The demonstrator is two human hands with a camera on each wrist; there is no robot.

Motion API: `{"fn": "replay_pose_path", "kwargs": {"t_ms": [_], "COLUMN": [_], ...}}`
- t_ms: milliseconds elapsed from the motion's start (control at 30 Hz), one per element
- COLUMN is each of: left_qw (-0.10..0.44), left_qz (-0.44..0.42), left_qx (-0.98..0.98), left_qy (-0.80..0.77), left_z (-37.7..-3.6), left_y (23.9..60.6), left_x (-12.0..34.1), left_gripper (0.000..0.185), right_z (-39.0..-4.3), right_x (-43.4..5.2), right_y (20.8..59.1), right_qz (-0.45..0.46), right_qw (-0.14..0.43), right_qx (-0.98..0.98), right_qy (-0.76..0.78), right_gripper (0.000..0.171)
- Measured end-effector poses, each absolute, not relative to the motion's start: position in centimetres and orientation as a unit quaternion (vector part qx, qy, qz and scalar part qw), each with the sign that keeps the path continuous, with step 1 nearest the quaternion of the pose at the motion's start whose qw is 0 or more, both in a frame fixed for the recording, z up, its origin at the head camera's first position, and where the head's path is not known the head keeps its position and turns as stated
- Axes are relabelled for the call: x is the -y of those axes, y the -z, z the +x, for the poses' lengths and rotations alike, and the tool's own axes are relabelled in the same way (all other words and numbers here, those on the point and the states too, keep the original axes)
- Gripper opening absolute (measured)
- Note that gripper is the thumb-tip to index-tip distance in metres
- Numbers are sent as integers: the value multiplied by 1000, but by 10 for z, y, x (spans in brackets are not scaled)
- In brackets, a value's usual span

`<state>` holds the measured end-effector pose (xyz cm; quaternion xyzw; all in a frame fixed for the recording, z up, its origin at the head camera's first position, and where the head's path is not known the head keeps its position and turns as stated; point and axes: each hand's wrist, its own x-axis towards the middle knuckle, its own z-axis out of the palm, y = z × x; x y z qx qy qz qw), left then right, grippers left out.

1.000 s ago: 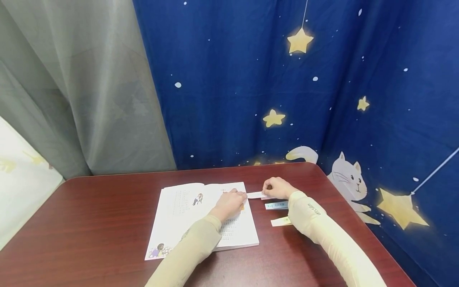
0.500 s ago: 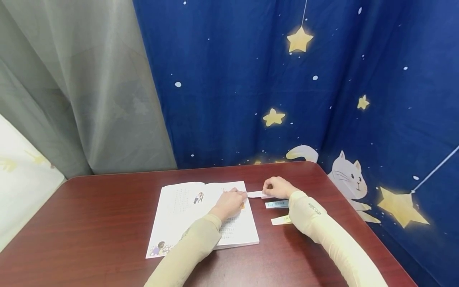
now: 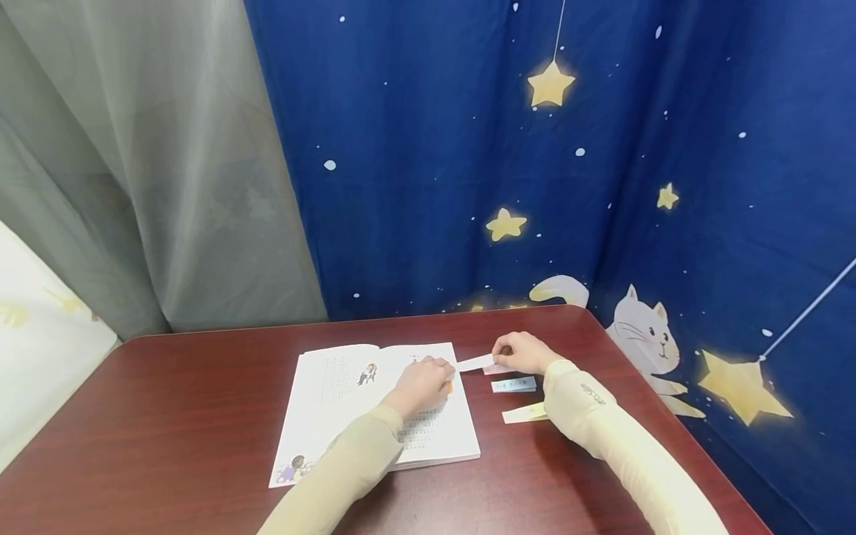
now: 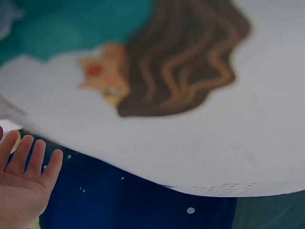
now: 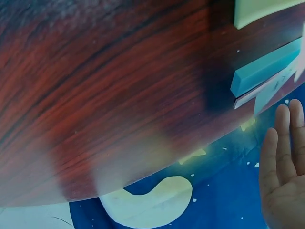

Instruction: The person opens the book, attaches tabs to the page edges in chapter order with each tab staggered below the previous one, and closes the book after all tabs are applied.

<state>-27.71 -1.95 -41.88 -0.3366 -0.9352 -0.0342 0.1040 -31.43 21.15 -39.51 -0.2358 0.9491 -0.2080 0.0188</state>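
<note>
Curtains of grey and starry blue back the dark red table [image 3: 167, 416], where a blue strip [image 3: 513, 384] and a yellow strip [image 3: 524, 413] lie beside the open book [image 3: 348, 394]. Between book and strips, the left hand [image 3: 421, 383] and right hand [image 3: 524, 353] each pinch one end of a white paper strip [image 3: 476, 362], its long axis running left to right, right end slightly raised.

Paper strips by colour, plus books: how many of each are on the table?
White strip, pinched between the left hand and right hand: 1
Pink strip: 1
Blue strip: 1
Yellow strip: 1
Open book: 1
Total: 5
</note>
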Motion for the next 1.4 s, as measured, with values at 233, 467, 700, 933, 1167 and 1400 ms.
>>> {"fn": "replay_pose_path", "kwargs": {"t_ms": [233,467,700,933,1167,1400], "left_qw": [116,128,145,150,154,180], "left_qz": [-313,-319,-336,-340,-341,-365], "left_qx": [941,937,928,926,925,912], "left_qy": [52,61,71,66,64,44], "left_z": [-266,-247,-229,-214,-201,-193], "left_y": [400,386,380,378,378,383], "left_x": [26,36,53,68,77,81], "left_gripper": [33,33,33,34,37,40], "right_z": [-306,-299,-279,-263,-250,-239], "right_x": [-211,-211,-204,-202,-203,-205], "right_y": [388,385,372,369,370,373], "right_qz": [-233,-245,-257,-264,-289,-312], "right_qw": [-6,-40,-62,-78,-103,-121], "right_qx": [-952,-952,-951,-950,-943,-935], "right_qy": [200,181,160,149,131,119], "right_gripper": [4,5,8,14,11,16]}}
